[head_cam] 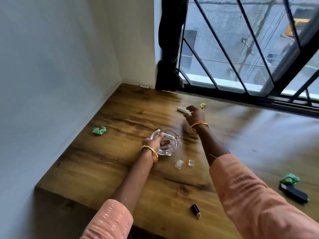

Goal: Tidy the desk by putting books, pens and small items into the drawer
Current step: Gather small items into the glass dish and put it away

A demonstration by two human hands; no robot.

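Two hands: we are working with both over the wooden desk point(107, 171), and no drawer is showing in this view.
Left hand point(154, 141): we are curling its fingers over the near rim of a clear glass bowl point(170, 144), thumb outside and fingers dipping inside, so it is gripping the bowl.
Why the bowl: we are probably steadying it as a catch-all for small bits, though that is our guess.
Right hand point(194, 115): we are reaching it forward past the bowl, fingers partly spread; motion blur is hiding the tips, so we cannot tell whether it is pinching anything.
Just ahead of the right hand: a small white stick-like item point(183, 110) is lying at the fingertips, touching or nearly so; a yellow crumpled scrap point(203, 105) is sitting just beyond.
Between the hands and us: two small clear wrappers point(179, 164) are lying close behind the bowl.
Left of the left hand: a green crumpled paper point(99, 130) is resting apart, toward the wall.
Nearer us: a small black plug-like piece point(196, 209) is lying between the forearms.
Far right of the right arm: another green paper ball point(290, 178) is touching a dark flat device point(294, 193).
Task standing: many loose things are waiting on the desk.
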